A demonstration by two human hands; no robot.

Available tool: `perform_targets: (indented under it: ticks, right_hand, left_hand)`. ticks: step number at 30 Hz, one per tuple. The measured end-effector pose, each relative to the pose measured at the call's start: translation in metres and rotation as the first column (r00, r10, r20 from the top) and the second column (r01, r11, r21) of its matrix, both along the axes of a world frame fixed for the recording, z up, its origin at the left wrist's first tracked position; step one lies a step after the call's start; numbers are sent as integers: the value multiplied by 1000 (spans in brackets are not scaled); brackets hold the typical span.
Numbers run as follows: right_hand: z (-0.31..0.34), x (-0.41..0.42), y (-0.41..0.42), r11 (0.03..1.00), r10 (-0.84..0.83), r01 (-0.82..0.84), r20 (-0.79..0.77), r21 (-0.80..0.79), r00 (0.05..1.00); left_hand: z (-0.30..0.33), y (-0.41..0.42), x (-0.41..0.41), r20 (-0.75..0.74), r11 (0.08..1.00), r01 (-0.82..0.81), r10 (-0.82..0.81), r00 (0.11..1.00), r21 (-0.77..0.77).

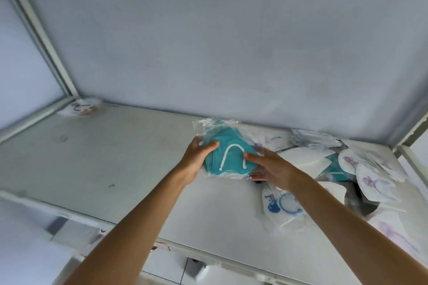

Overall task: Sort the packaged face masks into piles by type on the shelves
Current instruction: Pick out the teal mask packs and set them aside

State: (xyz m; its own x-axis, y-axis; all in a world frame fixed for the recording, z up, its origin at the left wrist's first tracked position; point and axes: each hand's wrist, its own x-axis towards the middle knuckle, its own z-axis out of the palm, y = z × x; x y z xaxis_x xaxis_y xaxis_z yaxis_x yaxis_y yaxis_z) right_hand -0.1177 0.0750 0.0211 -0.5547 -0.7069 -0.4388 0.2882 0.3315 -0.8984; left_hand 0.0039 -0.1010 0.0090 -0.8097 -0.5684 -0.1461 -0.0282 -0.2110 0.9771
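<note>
Item: teal masks (225,152), bagged, between my hands over the shelf (104,157). Left grip (196,159) clamped on left edge; right grip (269,166) pinching right edge. Unsorted heap (347,173) lies right.

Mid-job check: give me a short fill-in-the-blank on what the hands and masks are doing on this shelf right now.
1. Both hands hold a clear packet of masks coloured ____.
2. The left hand grips the packet's ____ edge.
3. The unsorted heap lies on the ____ side of the shelf.
4. The mask below the right hand bears ____ print.

Missing words: teal; left; right; blue
</note>
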Motion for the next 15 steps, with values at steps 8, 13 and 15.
perform_targets:
  ticks: [8,13,15]
  right_hand:
    - [11,32,-51,967,244,-219,-221,134,944]
    - [43,67,-107,909,377,-253,-399,330,836]
    - [57,88,-135,866,460,-249,-497,433,736]
  left_hand:
    - [2,-41,68,15,998,49,-50,999,44]
    - [4,-102,112,57,994,105,-108,993,40]
    - [7,-132,133,68,986,165,-167,984,39]
